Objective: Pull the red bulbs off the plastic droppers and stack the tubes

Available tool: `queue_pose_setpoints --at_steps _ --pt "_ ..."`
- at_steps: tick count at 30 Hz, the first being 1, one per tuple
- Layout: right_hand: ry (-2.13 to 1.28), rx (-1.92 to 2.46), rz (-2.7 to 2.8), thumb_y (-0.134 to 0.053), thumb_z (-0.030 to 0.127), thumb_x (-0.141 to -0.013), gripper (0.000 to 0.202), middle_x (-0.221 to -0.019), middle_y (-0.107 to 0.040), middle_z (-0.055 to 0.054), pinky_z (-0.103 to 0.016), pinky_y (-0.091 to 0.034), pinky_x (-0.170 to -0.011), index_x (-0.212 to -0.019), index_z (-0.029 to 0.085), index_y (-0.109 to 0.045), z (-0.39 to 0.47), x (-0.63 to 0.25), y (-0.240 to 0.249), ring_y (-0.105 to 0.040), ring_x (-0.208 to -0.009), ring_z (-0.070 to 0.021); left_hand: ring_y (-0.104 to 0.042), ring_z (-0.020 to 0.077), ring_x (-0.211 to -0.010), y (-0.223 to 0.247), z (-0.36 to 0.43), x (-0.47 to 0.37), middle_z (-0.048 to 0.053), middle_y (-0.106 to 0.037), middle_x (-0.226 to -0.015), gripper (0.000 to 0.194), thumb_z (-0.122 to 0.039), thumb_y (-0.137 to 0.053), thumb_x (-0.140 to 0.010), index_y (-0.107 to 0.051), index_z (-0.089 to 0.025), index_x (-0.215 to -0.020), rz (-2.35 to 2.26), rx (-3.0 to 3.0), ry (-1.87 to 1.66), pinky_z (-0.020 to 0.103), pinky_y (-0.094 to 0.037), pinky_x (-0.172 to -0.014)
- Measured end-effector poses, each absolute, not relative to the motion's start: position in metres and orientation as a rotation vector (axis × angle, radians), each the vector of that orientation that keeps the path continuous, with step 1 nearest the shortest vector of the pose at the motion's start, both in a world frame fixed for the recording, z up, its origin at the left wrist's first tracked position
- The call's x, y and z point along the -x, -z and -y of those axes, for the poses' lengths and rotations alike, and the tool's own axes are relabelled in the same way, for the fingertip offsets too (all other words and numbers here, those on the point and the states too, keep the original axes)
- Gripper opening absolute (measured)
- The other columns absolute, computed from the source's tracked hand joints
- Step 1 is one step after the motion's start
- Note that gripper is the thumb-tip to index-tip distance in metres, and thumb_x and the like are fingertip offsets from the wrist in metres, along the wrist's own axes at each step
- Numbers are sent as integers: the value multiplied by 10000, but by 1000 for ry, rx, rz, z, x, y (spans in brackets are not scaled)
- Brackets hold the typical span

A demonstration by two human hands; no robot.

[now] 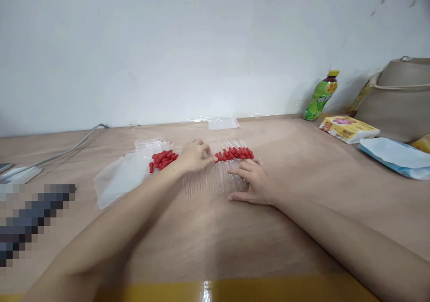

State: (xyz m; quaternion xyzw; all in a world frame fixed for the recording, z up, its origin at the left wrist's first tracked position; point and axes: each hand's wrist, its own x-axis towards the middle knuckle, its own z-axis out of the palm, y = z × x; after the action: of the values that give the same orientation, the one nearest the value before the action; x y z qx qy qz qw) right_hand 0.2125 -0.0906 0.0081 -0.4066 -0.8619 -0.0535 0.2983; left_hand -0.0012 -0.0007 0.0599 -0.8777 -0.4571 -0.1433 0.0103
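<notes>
Thin clear tubes (218,179) lie side by side on the brown table, with a row of small red rubber bulbs (237,152) across their upper part. My left hand (196,155) is at the left end of that row, its fingers bent together; whatever is between the fingertips is too small to make out. My right hand (251,182) rests over the right end of the tubes, fingers spread, just below the red row. A loose pile of red bulbs (164,159) lies on clear plastic bags (122,176) left of my left hand.
A small clear bag (223,123) lies near the wall. At the right are a green bottle (321,96), a yellow tissue pack (349,129), a blue-white packet (396,156) and a grey bag (396,100). A grey cable (72,149) crosses the left side.
</notes>
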Motion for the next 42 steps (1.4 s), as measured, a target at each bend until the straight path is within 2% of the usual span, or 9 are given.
queue_pose_setpoints --at_steps 4,10,15,20,23,25,28,34,42 --pt "138 1069 2331 -605 702 -578 720 -805 -573 -36 -344 -298 -770 -1089 194 -587 89 -215 -8 -505 -800 -192 -485 287 -982 -53 -12 -10 89 -522 -950 406 -581 -527 -722 -640 -197 -793 1434 2830 311 437 -365 -867" --pt "177 1085 2313 -589 695 -603 684 -815 -584 -47 -332 -295 -759 -1073 197 -597 85 -213 -6 -501 -790 -190 -478 274 -1009 -47 -21 -9 84 -541 -958 335 -507 -540 -741 -664 -197 -767 1537 2894 297 429 -358 -895" --pt "203 1099 2288 -592 676 -618 648 -796 -583 -41 -329 -298 -760 -1055 197 -608 81 -213 -4 -510 -781 -186 -535 226 -930 -44 -19 -13 73 -580 -909 310 -463 -542 -743 -671 -183 -714 1659 2865 394 348 -415 -831" --pt "213 1117 2268 -591 700 -588 716 -819 -583 -49 -345 -314 -780 -1089 189 -594 78 -214 -2 -518 -805 -199 -574 204 -692 -49 -13 -15 49 -588 -645 320 -424 -523 -745 -647 -161 -611 1827 2768 519 320 -450 -659" --pt "213 1119 2244 -594 707 -578 754 -864 -590 -68 -359 -333 -787 -1107 171 -580 79 -215 -2 -528 -836 -214 -575 219 -805 -55 0 -8 69 -604 -771 260 -364 -527 -747 -642 -155 -645 1838 2684 645 335 -443 -745" --pt "223 1125 2190 -580 676 -635 702 -902 -595 -79 -365 -352 -787 -1121 168 -567 80 -214 -2 -536 -856 -217 -562 219 -858 -56 13 2 73 -594 -833 215 -337 -536 -748 -630 -154 -687 1752 2651 753 343 -433 -790" --pt "230 1116 2043 -565 565 -740 585 -982 -584 -94 -370 -390 -808 -1170 171 -523 83 -211 -3 -537 -920 -221 -563 176 -737 -55 39 23 44 -580 -765 164 -291 -518 -772 -582 -153 -713 1445 2668 886 310 -451 -699" --pt "307 988 1936 -608 480 -741 636 -1207 -489 -134 -392 -396 -921 -1269 178 -421 88 -205 -3 -465 -1120 -249 -572 107 -618 -43 80 47 21 -639 -800 62 -220 -540 -785 -579 -173 -774 1056 2604 864 206 -459 -557" --pt "439 840 2162 -586 432 -784 390 -1224 -541 -104 -444 -337 -975 -1105 212 -575 89 -202 -3 -482 -1140 -228 -612 120 -766 -14 71 44 55 -629 -872 84 -186 -546 -792 -547 -163 -872 686 2660 1126 221 -519 -675"
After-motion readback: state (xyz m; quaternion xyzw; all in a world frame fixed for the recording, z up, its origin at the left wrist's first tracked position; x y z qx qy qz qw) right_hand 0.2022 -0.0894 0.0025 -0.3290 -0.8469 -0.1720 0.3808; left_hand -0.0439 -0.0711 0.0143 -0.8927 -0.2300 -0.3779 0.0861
